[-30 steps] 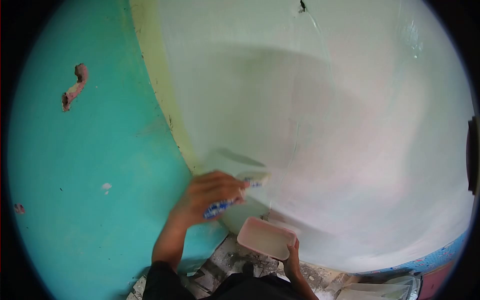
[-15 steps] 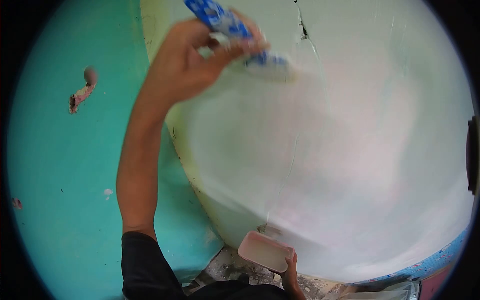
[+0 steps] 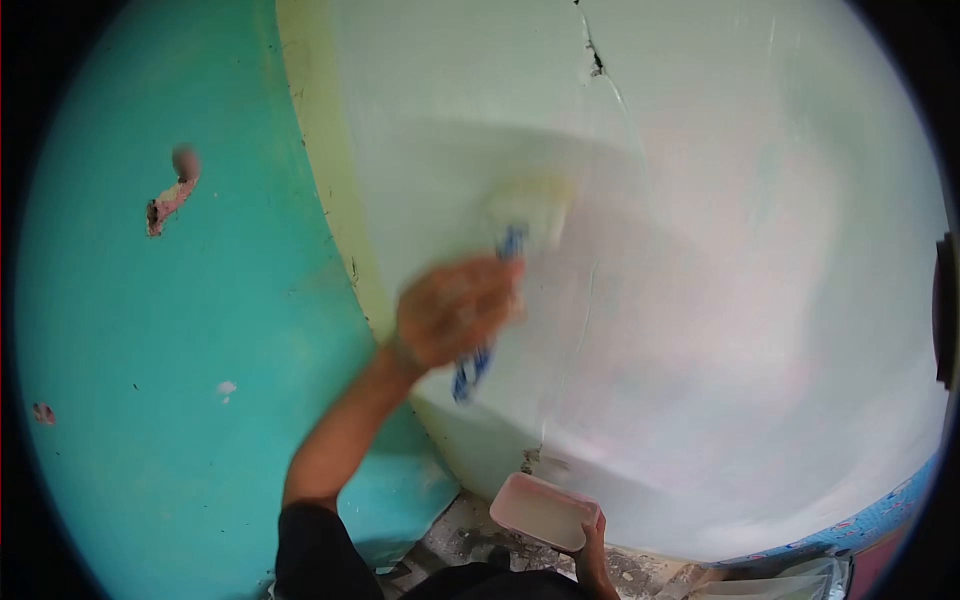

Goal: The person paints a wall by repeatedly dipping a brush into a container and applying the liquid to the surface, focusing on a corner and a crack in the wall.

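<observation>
My left hand (image 3: 455,310) is closed around the blue-and-white handle of a wide paintbrush (image 3: 530,215). Motion blurs both of them. The bristles point up against or very near the pale wall (image 3: 700,280), while the handle's end sticks out below my fist; whether they touch cannot be made out. Low in the view, my right hand (image 3: 590,550) grips the right end of a pink rectangular tub (image 3: 545,512) with whitish liquid in it. My fingers partly cover that end of the tub.
A turquoise wall (image 3: 200,320) with chipped spots meets the pale wall along a yellowish strip (image 3: 318,140). A crack (image 3: 597,62) runs down the pale wall. Below lie a stained floor (image 3: 460,530) and clear plastic sheeting (image 3: 790,582). A dark object (image 3: 944,310) sits at the right edge.
My left hand has come down from the upper wall and turned over, so the brush's bristles now point up instead of down to the right. My right hand still holds the tub.
</observation>
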A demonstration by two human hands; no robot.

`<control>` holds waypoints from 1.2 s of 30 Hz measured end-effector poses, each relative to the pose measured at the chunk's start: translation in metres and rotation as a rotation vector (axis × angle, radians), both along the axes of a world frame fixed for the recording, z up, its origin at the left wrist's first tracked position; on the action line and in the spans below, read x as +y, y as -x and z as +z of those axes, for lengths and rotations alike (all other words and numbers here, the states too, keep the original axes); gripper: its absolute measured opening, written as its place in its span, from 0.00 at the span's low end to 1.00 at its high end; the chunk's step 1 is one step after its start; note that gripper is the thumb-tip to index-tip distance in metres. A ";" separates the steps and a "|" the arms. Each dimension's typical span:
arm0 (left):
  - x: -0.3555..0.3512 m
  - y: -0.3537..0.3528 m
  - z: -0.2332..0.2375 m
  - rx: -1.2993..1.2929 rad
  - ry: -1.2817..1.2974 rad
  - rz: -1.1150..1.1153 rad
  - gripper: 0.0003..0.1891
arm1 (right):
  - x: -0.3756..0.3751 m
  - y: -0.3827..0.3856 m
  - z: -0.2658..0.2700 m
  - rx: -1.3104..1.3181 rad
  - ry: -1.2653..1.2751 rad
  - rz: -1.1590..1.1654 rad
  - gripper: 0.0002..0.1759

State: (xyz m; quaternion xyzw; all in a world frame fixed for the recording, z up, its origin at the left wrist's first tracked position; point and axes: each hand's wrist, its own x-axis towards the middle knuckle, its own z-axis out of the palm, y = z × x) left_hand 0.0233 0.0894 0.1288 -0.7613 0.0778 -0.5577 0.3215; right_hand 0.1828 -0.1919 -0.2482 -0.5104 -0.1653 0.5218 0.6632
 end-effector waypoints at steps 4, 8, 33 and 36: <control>-0.021 0.004 -0.126 0.092 0.150 -0.032 0.14 | -0.003 -0.004 -0.004 -0.022 0.057 0.003 0.35; -0.039 0.020 -0.217 0.218 0.278 -0.047 0.12 | -0.007 -0.003 -0.003 -0.037 0.065 0.013 0.34; -0.011 -0.007 0.103 -0.078 0.018 -0.266 0.08 | -0.010 -0.005 -0.015 -0.010 0.046 0.072 0.36; -0.016 -0.014 -0.007 0.106 0.052 0.051 0.09 | -0.011 -0.008 -0.016 -0.065 0.078 0.075 0.35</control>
